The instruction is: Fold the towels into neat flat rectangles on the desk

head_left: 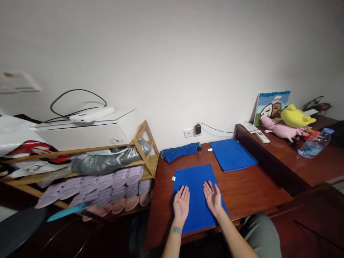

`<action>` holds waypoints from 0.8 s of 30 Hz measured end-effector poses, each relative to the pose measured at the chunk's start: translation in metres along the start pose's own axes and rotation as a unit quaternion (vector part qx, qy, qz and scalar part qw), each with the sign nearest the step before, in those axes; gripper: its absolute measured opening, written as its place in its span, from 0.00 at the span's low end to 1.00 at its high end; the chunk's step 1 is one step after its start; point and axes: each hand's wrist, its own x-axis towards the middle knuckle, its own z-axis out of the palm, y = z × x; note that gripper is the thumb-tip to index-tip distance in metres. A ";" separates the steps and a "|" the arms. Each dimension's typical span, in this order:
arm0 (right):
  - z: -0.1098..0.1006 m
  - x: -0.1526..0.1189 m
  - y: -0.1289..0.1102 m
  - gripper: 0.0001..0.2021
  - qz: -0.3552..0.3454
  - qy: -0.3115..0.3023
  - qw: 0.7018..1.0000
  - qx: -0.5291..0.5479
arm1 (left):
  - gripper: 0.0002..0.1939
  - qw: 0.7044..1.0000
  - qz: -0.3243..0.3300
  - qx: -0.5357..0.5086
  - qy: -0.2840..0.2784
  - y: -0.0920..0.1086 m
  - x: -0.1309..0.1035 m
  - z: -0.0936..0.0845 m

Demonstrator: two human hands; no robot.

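Palm up, my left hand (181, 204) is over the left side of a flat blue cloth (196, 215), with its fingers stretched out. My right hand (213, 197) is over the cloth's right side, also palm up with straight fingers. Neither holds anything. Whether the hands touch the cloth or hover just above it, I cannot tell. A small white tag (173, 178) sticks out at the cloth's left edge. Farther back on the brown table (163, 200) lie a second flat blue cloth (232, 154) and a rolled or folded blue cloth (181, 152).
On the left, a wooden rack (150, 165) holds several purple slippers (120, 178) and a white box (83, 138). A raised brown surface (285, 154) at right bears a plastic bottle (313, 147), plush toys (295, 116) and a remote (262, 137). A charger (198, 128) is plugged into the wall.
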 end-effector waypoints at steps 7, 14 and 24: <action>-0.029 0.001 -0.070 0.20 -0.059 0.044 0.997 0.010 | 0.17 0.973 0.187 0.126 0.058 0.041 -0.017 -0.061; 0.004 -0.005 -0.029 0.22 -0.056 -0.020 0.998 0.028 | 0.19 0.983 0.164 0.082 0.001 0.023 -0.012 -0.015; 0.025 0.018 0.013 0.18 0.017 0.009 1.000 -0.009 | 0.26 0.999 0.012 -0.023 0.032 -0.004 0.022 0.034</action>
